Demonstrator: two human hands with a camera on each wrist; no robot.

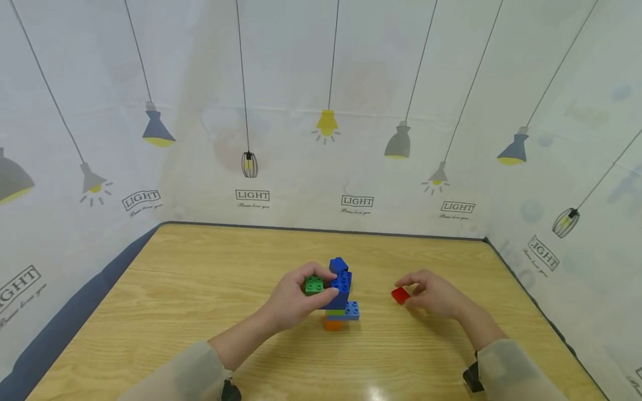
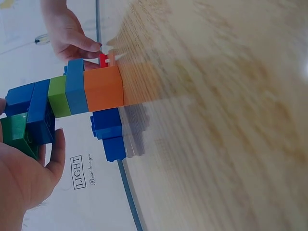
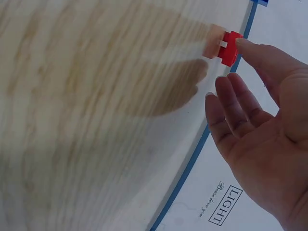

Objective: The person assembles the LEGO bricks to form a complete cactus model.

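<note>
Brightly coloured brick stack (image 1: 343, 299) — blue, green, orange-bottomed, red brick (image 1: 400, 296)

A multicoloured brick stack (image 1: 342, 299) stands upright; right of it, a red brick (image 1: 400, 295), perhaps raised.

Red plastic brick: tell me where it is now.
In the head view, the small red plastic brick is right of centre, pinched by the right hand, to the right of the multicoloured plastic brick tower.

A screened-off tabletop workspace: lamp-printed sheeting (image 1: 291, 78) surrounds 3 sides of a wood-grain table (image 1: 200, 289).
</note>
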